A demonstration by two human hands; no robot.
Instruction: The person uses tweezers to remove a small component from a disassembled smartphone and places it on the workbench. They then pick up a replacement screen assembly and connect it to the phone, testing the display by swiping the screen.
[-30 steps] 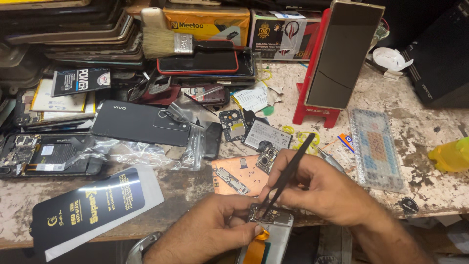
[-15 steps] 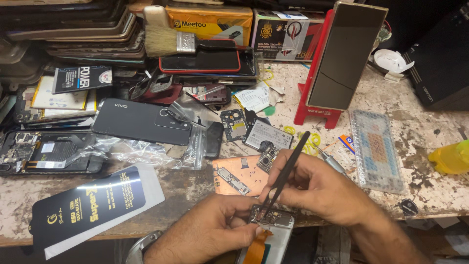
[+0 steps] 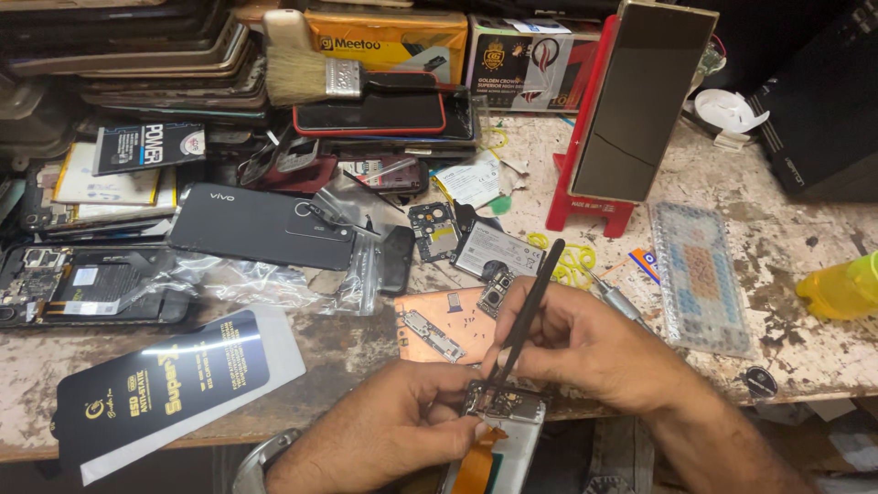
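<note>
At the worktop's (image 3: 805,247) front left corner lay a dark blue packet with a white backing (image 3: 174,384), its end past the front edge. Behind it, toward the left edge, an opened phone (image 3: 87,284) lay with its insides showing, and a clear plastic bag (image 3: 265,279) lay crumpled across its right end. A black phone back cover (image 3: 261,227) rested just behind the bag. Along the back edge a stack of dark flat panels (image 3: 137,50) stood at the left corner, and a paintbrush (image 3: 320,78) lay across a red-edged phone (image 3: 375,112), in front of two cardboard boxes (image 3: 457,41); what the boxes held could not be told.

Near the middle, a small circuit board (image 3: 432,229) lay beside a phone battery (image 3: 494,249), and a copper-coloured plate (image 3: 439,325) carried small metal parts and screws.

At the front edge the left hand (image 3: 384,430) gripped the top end of the opened smartphone (image 3: 498,430), fingers curled shut on its frame; the phone hung past the front edge, an orange flex strip showing below. The right hand (image 3: 594,352) pinched black tweezers (image 3: 526,311), fingers closed on the shaft, tip down on the phone's upper board.

Right of the hands, a red phone stand (image 3: 572,197) held a dark screen panel (image 3: 640,101) upright. A clear tray of tiny sorted parts (image 3: 700,274) lay flat further right, and a yellow bottle (image 3: 846,285) lay at the right edge.
</note>
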